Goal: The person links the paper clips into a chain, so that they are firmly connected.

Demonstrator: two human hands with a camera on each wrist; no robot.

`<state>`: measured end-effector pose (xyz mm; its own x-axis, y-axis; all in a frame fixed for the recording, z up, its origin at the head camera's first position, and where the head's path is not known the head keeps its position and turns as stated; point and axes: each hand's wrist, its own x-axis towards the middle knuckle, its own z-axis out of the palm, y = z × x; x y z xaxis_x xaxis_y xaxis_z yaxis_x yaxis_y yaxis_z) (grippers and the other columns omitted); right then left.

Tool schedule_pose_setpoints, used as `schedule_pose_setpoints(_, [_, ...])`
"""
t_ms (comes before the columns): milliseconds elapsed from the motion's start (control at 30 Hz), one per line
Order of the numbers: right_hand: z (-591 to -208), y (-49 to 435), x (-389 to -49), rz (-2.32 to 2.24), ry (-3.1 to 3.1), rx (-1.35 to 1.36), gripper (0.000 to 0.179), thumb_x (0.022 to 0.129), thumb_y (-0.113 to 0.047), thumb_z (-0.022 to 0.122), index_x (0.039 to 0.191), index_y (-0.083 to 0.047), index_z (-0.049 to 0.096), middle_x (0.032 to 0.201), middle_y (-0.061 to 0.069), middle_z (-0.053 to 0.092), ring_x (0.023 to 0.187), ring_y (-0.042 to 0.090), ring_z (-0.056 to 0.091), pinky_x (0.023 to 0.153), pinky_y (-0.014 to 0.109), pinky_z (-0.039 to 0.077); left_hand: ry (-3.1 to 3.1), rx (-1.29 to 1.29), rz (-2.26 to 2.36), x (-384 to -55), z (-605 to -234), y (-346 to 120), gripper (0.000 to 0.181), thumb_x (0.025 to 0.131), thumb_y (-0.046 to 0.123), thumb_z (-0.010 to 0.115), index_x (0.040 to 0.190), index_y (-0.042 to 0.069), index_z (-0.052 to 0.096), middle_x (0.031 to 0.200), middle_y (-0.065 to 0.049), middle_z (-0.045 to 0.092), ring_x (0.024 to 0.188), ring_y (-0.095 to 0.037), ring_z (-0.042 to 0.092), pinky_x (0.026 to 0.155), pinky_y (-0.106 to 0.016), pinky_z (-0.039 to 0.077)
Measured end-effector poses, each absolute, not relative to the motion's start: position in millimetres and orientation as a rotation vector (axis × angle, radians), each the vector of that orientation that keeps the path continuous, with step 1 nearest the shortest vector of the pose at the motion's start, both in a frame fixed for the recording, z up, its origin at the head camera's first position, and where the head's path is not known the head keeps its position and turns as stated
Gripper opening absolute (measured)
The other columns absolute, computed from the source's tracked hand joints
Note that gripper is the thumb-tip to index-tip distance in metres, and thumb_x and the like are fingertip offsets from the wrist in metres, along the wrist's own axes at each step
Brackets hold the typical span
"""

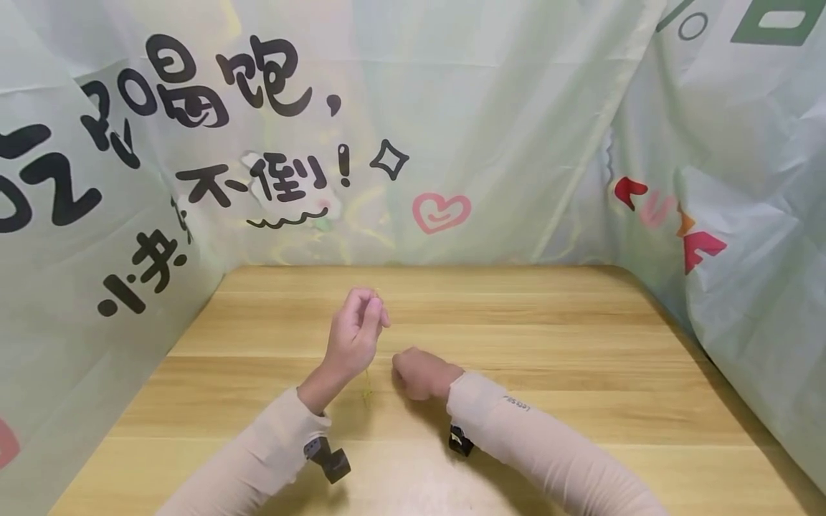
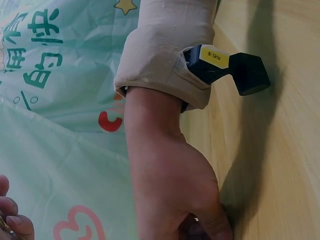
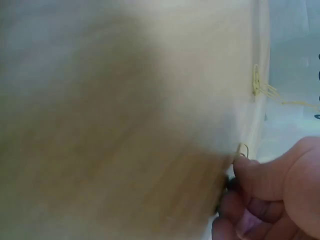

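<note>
My left hand [image 1: 355, 333] is raised above the table, its fingertips pinching a thin yellow strand. Below that hand dangles the lower part of the strand, a chain of paper clips [image 1: 367, 393]. In the right wrist view, the chain's bunched yellow wire loops [image 3: 256, 82] show against the table's far edge. Lower down and to the left, my right hand [image 1: 422, 374] has its fingers curled. Between its thumb and fingers it pinches a yellow wire paper clip [image 3: 243, 149], with a rounded end sticking out. In the left wrist view, the left fingertips [image 2: 17, 222] hold a bit of gold wire.
The wooden table [image 1: 548, 344] is bounded by printed pale green cloth [image 1: 503, 129] at the back and both sides. Black wrist cameras [image 1: 332, 462] jut out below both sleeves, close over the tabletop.
</note>
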<state>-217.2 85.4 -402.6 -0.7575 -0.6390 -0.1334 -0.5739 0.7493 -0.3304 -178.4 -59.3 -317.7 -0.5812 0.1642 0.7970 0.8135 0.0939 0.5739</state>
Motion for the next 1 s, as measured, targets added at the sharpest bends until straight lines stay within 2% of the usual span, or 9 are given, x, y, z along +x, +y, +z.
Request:
schedule_pose_setpoints(133, [-403, 89, -219, -0.487, 2.670, -0.966, 0.014, 0.084, 0.003, 0.063, 0.089, -0.010, 0.060, 0.072, -0.004, 0.057, 0.063, 0.008, 0.052, 0.061, 0.021, 0.048, -1.840, -0.949, -1.516, -178, -319, -60, 0.009, 0.093, -0.019, 0.038, 0.090, -0.013, 0.045, 0.066, -0.017, 0.054, 0.051, -0.005, 0.038, 0.044, -0.022, 0.035])
schedule_pose_setpoints(200, [-402, 92, -220, -0.548, 2.655, -0.992, 0.017, 0.085, 0.002, 0.063, 0.098, -0.009, 0.064, 0.076, -0.003, 0.060, 0.063, 0.008, 0.052, 0.063, 0.021, 0.048, -1.846, -0.949, -1.511, -178, -319, -60, 0.009, 0.093, -0.019, 0.038, 0.090, -0.014, 0.045, 0.066, -0.017, 0.054, 0.052, -0.004, 0.038, 0.044, -0.022, 0.035])
schedule_pose_setpoints(300, [-400, 98, -222, -0.664, 2.642, -1.030, 0.023, 0.087, 0.002, 0.061, 0.107, -0.008, 0.065, 0.070, -0.002, 0.059, 0.055, 0.007, 0.048, 0.056, 0.021, 0.046, -1.858, -0.944, -1.503, -178, -320, -61, 0.009, 0.093, -0.019, 0.039, 0.090, -0.014, 0.045, 0.066, -0.017, 0.054, 0.051, -0.004, 0.038, 0.043, -0.022, 0.034])
schedule_pose_setpoints(400, [-393, 104, -223, -0.777, 2.639, -1.036, 0.023, 0.088, 0.005, 0.059, 0.109, -0.003, 0.064, 0.060, -0.002, 0.053, 0.047, 0.006, 0.042, 0.048, 0.021, 0.041, -1.868, -0.939, -1.498, -177, -319, -61, 0.009, 0.093, -0.019, 0.039, 0.090, -0.015, 0.045, 0.066, -0.018, 0.054, 0.050, -0.003, 0.037, 0.043, -0.022, 0.034])
schedule_pose_setpoints(467, [-389, 108, -224, -0.830, 2.641, -1.032, 0.021, 0.090, 0.004, 0.059, 0.111, 0.000, 0.062, 0.058, -0.002, 0.052, 0.047, 0.006, 0.042, 0.048, 0.021, 0.040, -1.872, -0.936, -1.496, -177, -319, -60, 0.008, 0.093, -0.019, 0.039, 0.090, -0.014, 0.045, 0.066, -0.018, 0.054, 0.051, -0.003, 0.037, 0.043, -0.021, 0.033])
schedule_pose_setpoints(567, [-382, 113, -225, -0.881, 2.658, -1.019, 0.021, 0.091, 0.000, 0.063, 0.112, 0.001, 0.061, 0.065, 0.000, 0.059, 0.054, 0.007, 0.050, 0.054, 0.022, 0.046, -1.873, -0.945, -1.493, -177, -318, -60, 0.008, 0.093, -0.019, 0.039, 0.090, -0.014, 0.045, 0.066, -0.018, 0.054, 0.051, -0.003, 0.037, 0.043, -0.021, 0.033])
schedule_pose_setpoints(633, [-378, 117, -226, -0.919, 2.667, -1.000, 0.023, 0.090, -0.002, 0.066, 0.113, 0.001, 0.061, 0.075, 0.002, 0.064, 0.064, 0.009, 0.058, 0.064, 0.024, 0.051, -1.876, -0.951, -1.490, -178, -318, -60, 0.008, 0.093, -0.019, 0.039, 0.090, -0.015, 0.045, 0.066, -0.018, 0.054, 0.051, -0.003, 0.036, 0.043, -0.021, 0.033])
schedule_pose_setpoints(767, [-369, 124, -226, -1.023, 2.657, -0.967, 0.026, 0.089, -0.002, 0.068, 0.114, 0.001, 0.061, 0.087, 0.001, 0.066, 0.080, 0.012, 0.064, 0.075, 0.028, 0.053, -1.895, -0.946, -1.477, -178, -318, -60, 0.009, 0.093, -0.018, 0.039, 0.090, -0.013, 0.045, 0.066, -0.017, 0.054, 0.051, -0.002, 0.036, 0.042, -0.021, 0.032])
schedule_pose_setpoints(1000, [-352, 133, -221, -1.254, 2.535, -0.913, 0.029, 0.089, 0.000, 0.066, 0.118, 0.002, 0.059, 0.090, 0.003, 0.062, 0.082, 0.014, 0.062, 0.075, 0.028, 0.053, -1.952, -0.911, -1.475, -183, -327, -62, 0.010, 0.094, -0.015, 0.040, 0.090, -0.009, 0.047, 0.067, -0.016, 0.055, 0.050, -0.002, 0.035, 0.042, -0.020, 0.031])
